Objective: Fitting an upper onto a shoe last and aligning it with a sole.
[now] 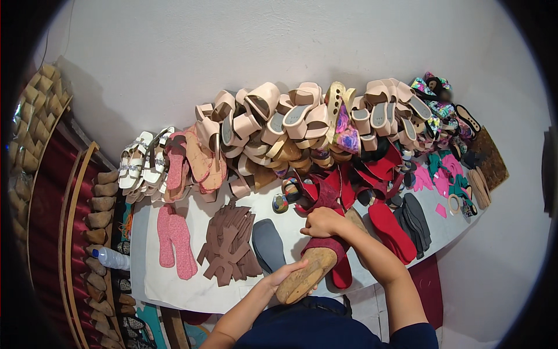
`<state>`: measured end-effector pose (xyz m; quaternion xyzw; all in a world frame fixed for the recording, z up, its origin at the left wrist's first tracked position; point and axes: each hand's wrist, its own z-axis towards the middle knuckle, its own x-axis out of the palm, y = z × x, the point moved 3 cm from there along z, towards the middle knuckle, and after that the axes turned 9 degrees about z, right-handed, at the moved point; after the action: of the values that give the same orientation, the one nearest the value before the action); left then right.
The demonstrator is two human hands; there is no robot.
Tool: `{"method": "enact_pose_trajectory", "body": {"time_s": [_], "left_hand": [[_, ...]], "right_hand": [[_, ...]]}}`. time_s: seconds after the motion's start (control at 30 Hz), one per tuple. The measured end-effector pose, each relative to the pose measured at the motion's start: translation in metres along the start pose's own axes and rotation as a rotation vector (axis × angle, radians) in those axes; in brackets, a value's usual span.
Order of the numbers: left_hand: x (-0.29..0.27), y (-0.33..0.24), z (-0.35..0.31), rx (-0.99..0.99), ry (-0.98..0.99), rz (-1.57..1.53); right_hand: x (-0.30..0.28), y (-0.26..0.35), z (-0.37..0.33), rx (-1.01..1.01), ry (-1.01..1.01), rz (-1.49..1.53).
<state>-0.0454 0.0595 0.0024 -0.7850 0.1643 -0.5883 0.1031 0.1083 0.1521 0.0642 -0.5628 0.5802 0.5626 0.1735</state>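
Observation:
My left hand (283, 276) cups the near end of a tan sole (305, 275) that has a dark red strap over its far part. My right hand (321, 221) is closed on the dark red strap material (326, 244) at the top of that sandal, pressing it down. A red insole (342, 270) lies under and beside the sandal. Both forearms come in from the lower edge above my dark blue clothing.
A grey insole (267, 244), a stack of brown cut straps (229, 244) and pink insoles (174, 238) lie on the white table (174, 288). Piled beige and pink sandals (279, 122) line the wall. Red insoles (390, 230), dark soles (415, 218), a plastic bottle (110, 257).

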Motion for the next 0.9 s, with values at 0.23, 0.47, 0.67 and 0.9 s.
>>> {"method": "enact_pose_trajectory", "body": {"time_s": [0.23, 0.47, 0.67, 0.9], "left_hand": [[0.012, -0.008, 0.002, 0.167, -0.421, 0.342], [-0.004, -0.017, -0.004, 0.286, -0.205, 0.109], [0.005, -0.029, 0.003, 0.604, -0.258, 0.034], [-0.001, -0.025, 0.013, 0.797, -0.510, 0.208]], "right_hand": [[-0.010, 0.003, -0.004, -0.010, -0.233, 0.081], [-0.025, -0.014, -0.039, -0.189, -1.079, 0.844], [0.061, 0.019, -0.058, 0.059, -0.672, 1.834], [0.058, 0.048, -0.064, -0.020, -0.303, 1.688]]}}
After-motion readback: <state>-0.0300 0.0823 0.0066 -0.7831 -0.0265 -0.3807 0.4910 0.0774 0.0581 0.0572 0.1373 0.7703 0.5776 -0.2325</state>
